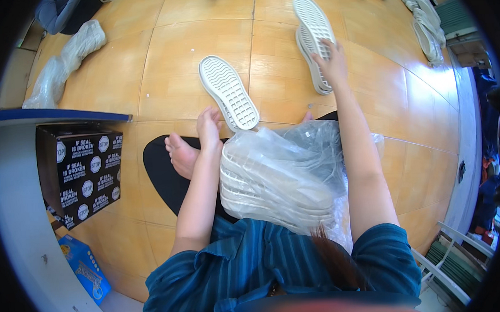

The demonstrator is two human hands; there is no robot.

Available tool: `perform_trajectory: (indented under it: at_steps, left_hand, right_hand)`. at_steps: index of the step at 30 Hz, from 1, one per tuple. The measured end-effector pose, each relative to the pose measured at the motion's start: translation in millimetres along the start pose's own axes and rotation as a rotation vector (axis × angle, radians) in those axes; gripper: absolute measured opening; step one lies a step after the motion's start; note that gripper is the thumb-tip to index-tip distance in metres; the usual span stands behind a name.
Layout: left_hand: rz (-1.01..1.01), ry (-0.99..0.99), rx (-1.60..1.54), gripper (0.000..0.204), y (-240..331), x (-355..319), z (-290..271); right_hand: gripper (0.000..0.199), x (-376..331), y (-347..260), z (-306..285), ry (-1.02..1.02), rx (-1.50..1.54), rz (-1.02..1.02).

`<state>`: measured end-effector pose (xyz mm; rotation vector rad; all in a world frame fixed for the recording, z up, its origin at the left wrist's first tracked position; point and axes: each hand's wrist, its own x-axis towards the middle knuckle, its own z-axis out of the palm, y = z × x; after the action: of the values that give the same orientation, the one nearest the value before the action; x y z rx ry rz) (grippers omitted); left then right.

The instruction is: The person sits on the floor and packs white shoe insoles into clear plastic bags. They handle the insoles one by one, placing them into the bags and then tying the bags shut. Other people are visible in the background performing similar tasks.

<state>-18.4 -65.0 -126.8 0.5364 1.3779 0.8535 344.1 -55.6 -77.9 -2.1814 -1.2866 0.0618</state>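
Note:
My right hand [332, 63] is closed on a white shoe sole [312, 16], fingers on its tread and thumb at the edge. Under it lies a second white sole [313, 69], partly covered. My left hand [208, 126] is loosely curled with nothing visible in it, just beside another white sole [228, 90] lying tread up on the floor; a further sole's edge shows beneath that one. Across my lap rests a clear plastic bag [278, 174] packed with several white soles stacked together.
Plastic-wrapped soles lie on the tiled floor [200, 32] at the far left [70, 60] and far right [426, 28]. A black printed box [89, 171] and a blue box [85, 269] stand at left by a blue-edged shelf [69, 114]. Another person [68, 13] sits at the far left.

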Motion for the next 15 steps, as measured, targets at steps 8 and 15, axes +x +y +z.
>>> perform_trajectory:
  at_steps: [8,15]
  left_hand:
    - [0.04,-0.06,-0.032,0.04,-0.7,1.6,7.9]
    - [0.059,-0.022,-0.025,0.04,-4.1,2.9,5.3]
  right_hand:
    - [0.063,-26.3,-10.8,31.5,0.011,-0.607,-0.056]
    - [0.055,-101.8,-114.8,82.0,-0.813,-0.007,-0.003]
